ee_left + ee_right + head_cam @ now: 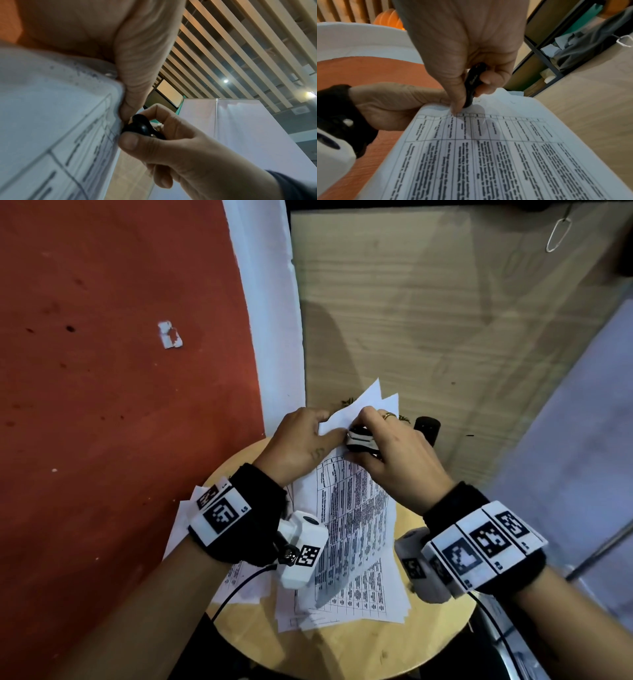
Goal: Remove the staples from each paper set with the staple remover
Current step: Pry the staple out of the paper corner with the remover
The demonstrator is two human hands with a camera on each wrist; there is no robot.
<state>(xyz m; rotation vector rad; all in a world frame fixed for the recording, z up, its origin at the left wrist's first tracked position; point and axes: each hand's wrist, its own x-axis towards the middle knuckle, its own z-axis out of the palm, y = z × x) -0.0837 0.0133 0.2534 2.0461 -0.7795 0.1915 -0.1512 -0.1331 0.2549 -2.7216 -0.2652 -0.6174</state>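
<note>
A paper set (352, 518) printed with tables lies over a stack on the round wooden stool (342, 655). My left hand (301, 440) pinches its far top corner, thumb (137, 81) against the page edge (60, 121). My right hand (387, 453) grips the black staple remover (359, 440) between thumb and fingers and presses its tip into that same corner. The remover (142, 127) shows beside the page edge in the left wrist view. In the right wrist view the remover (472, 83) touches the paper (488, 148) just above the table header. The staple itself is hidden.
More loose sheets (191, 518) stick out under the set at the left. A black cylindrical object (426, 428) stands behind my right hand. Red floor (120, 405) lies to the left, wood-grain floor (445, 320) ahead, and a grey panel (575, 440) at right.
</note>
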